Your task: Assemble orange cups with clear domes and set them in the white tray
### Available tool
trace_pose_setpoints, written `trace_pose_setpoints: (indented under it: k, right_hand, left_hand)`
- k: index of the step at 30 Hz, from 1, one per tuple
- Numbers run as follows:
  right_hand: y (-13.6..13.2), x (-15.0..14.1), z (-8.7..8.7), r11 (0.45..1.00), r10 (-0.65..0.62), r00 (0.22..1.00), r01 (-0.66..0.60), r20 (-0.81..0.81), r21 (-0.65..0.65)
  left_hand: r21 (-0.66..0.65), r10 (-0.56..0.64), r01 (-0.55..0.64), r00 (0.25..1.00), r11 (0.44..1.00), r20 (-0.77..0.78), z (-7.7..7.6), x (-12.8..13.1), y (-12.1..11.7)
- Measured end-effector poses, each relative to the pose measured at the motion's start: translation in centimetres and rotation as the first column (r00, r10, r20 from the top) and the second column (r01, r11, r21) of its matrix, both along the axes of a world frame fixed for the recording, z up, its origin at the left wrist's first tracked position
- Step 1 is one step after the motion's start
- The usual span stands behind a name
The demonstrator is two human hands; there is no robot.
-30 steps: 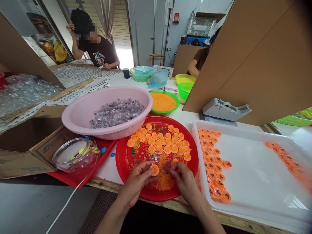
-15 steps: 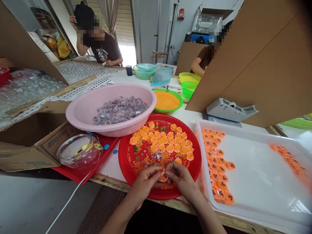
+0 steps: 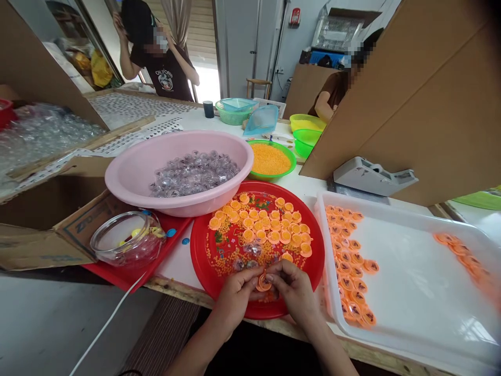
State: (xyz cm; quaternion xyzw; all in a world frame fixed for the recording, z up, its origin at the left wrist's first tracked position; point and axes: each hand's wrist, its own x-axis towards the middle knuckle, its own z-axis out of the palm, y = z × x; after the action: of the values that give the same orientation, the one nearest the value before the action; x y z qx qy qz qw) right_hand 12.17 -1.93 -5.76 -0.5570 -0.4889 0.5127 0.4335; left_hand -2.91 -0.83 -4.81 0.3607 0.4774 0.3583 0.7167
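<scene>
Both hands meet over the near part of a round red tray [image 3: 199, 250]. Between them is a small round orange plastic piece [image 3: 264, 282] with a dark print in its middle. My left hand [image 3: 237, 292] pinches its left side with thumb and fingers. My right hand [image 3: 293, 287] grips the right side, thumb on the rim. Just beyond the hands lie a few clear domed caps [image 3: 252, 249] with dark prints. Many orange cup-shaped pieces [image 3: 274, 237], filled with small orange grains, cover the tray's far half. Loose grains are scattered between them.
A pink basin [image 3: 129, 172] of clear caps stands behind the tray, beside a green bowl [image 3: 291, 169] of orange grains. On the right is a white tray [image 3: 415, 271] with rows of finished-looking orange pieces. A glass jar [image 3: 129, 240], cardboard box [image 3: 35, 240] and tape dispenser [image 3: 373, 177] flank these. Two people sit opposite.
My hands still hold the orange piece almost in place, and its printed face shows more plainly. The person at the far left has raised their lowered hand toward their head.
</scene>
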Motion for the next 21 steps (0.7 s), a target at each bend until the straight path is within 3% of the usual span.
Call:
trace_pose_setpoints:
  k: [8,12,16,21]
  right_hand:
    - [-0.3,-0.4,0.6,0.980,-0.116,0.945,0.059,0.305,0.190]
    - [-0.6,-0.8,0.6,0.984,-0.116,0.971,0.084,0.211,0.155]
    - [-0.9,-1.0,0.6,0.986,-0.118,0.989,0.105,0.093,0.133]
    - [-1.4,-1.1,1.2,0.983,-0.092,0.994,0.081,0.059,0.165]
  left_hand:
    - [0.126,-0.023,0.032,0.997,0.992,-0.077,0.0,0.2,-0.5]
    - [0.170,-0.012,0.035,0.991,0.985,-0.132,0.3,0.1,-0.6]
    - [0.204,0.056,-0.041,0.996,0.978,-0.066,0.3,-0.1,-0.6]
    - [0.252,0.100,-0.095,0.995,0.963,-0.009,0.8,-0.3,-0.7]
